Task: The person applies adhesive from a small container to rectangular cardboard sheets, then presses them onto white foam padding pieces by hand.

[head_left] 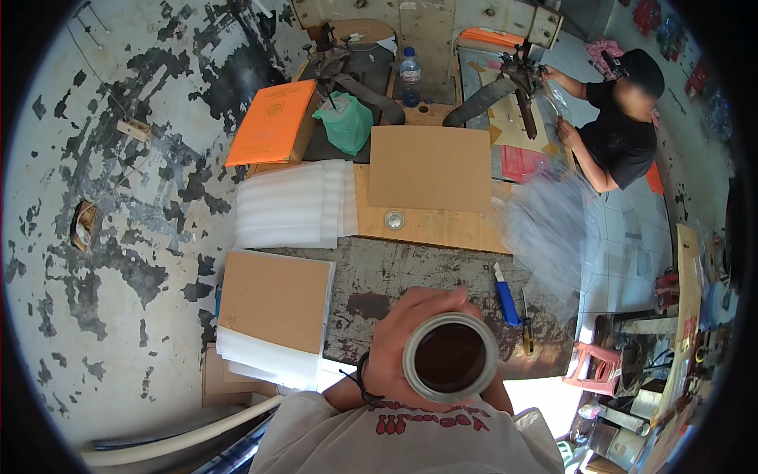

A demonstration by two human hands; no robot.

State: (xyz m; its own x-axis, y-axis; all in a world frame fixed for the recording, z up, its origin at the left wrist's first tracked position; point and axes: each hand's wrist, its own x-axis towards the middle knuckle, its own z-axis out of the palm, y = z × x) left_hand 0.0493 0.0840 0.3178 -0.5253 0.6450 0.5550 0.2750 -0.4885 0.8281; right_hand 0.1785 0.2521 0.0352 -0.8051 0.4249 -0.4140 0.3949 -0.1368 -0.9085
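Observation:
My left hand (392,336), with a dark cord bracelet at the wrist, is wrapped around a glass jar (409,371) of dark brown drink. The jar is upright and uncovered, close to my chest. Part of my right forearm (497,395) shows beside the jar; the right hand's fingers are hidden behind it. Ahead, a small round metal lid (394,220) lies on the wooden board (442,225). Right of the jar, on the worn dark table, rest a blue utility knife (507,296) and a screwdriver (527,336) with a yellowish handle.
Brown cardboard sheets (430,168) (275,300), white foam sheets (288,205), an orange stack (271,122), a green bag (345,124) and a water bottle (410,77) surround the work area. Clear plastic (553,217) drapes at right. Another person (620,130) works at the far right.

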